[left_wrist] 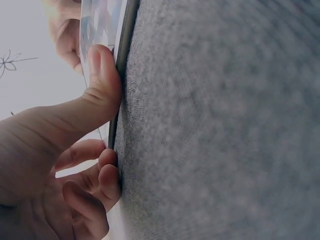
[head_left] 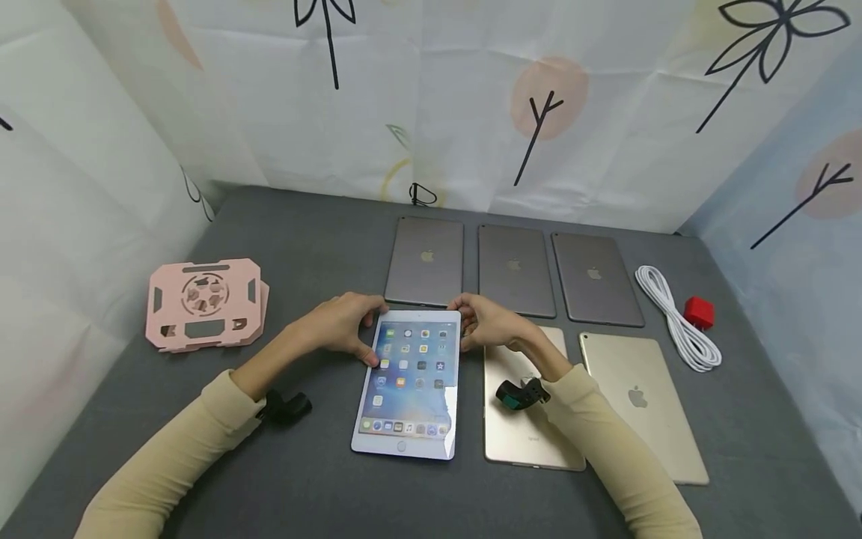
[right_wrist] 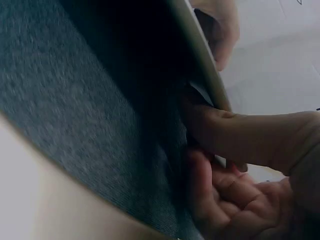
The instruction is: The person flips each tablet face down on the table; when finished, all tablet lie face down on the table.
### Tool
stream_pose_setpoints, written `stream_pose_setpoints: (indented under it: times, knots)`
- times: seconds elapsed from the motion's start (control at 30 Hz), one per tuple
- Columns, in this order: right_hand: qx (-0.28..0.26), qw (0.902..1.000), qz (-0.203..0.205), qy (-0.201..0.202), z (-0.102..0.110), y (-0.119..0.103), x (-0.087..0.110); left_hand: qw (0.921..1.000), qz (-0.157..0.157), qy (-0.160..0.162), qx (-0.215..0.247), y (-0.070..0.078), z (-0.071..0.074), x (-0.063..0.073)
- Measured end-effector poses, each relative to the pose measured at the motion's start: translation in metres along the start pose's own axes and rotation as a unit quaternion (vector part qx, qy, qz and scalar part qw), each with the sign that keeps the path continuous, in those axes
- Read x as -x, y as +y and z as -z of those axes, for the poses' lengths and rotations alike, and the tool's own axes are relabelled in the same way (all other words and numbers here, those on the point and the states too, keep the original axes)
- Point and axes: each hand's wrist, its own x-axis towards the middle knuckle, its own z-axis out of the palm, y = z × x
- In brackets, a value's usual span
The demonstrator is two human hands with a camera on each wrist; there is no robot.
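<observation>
A white tablet [head_left: 412,400] lies screen up before me, its home screen lit with app icons. My left hand [head_left: 345,326] holds its upper left corner; the thumb [left_wrist: 104,82] presses the side edge and a fingertip touches the top. At the upper right corner, my right hand [head_left: 494,323] grips the edge with curled fingers. In the right wrist view, the right thumb [right_wrist: 230,135] lies against the tablet's edge [right_wrist: 205,60], partly in shadow. A gold tablet [head_left: 525,438], back up, lies under the right wrist.
Behind stand three grey tablets in a row, backs up: left [head_left: 426,262], middle [head_left: 515,271], right [head_left: 595,279]. Another gold tablet [head_left: 643,412] lies right. Beyond are a coiled white cable [head_left: 676,318] and red charger block [head_left: 699,311]. A pink stand [head_left: 205,307] lies left.
</observation>
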Motion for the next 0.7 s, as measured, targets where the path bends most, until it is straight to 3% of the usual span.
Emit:
stream_pose_setpoints:
  times: [0.13,0.3,0.47,0.7]
  knots:
    - [-0.090,0.9959,0.006,-0.012,0.002,0.005,0.003,0.9999,-0.009,0.004,0.011,-0.003,-0.002,0.000]
    - [-0.185,0.9810,0.034,-0.048,0.006,0.011,0.009,0.9995,-0.019,0.009,0.023,-0.005,-0.002,0.000]
    - [-0.200,0.9759,0.055,-0.068,0.008,0.014,0.013,0.9992,-0.026,0.013,0.029,-0.006,-0.001,0.001]
    - [-0.208,0.9750,0.062,-0.046,0.005,0.018,0.014,0.9984,-0.045,0.012,0.033,-0.007,-0.002,0.000]
